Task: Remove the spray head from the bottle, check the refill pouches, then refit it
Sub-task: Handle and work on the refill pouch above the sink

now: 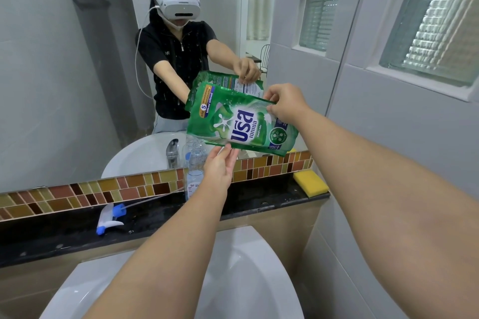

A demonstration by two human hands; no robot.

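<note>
One pouch point(241, 124): your right hand point(286, 103) pinches it; left hand point(220, 166) supports, fingers straight.
One spray head point(110, 217): ledge point(64, 238), left end.
One bottle point(195, 171): uncapped.

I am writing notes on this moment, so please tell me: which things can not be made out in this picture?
- Head view: the bottle is partly hidden by the left hand and the green pouch.
- Pouch small print: too small.
- Right hand grip: fingertips hidden behind the pouch edge.
- Sink: cut off below.

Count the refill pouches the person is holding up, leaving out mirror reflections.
1 that I can tell: a green pouch, pinched at its top by the right hand, with the left hand touching its lower edge. Another could be hidden behind it.
</note>
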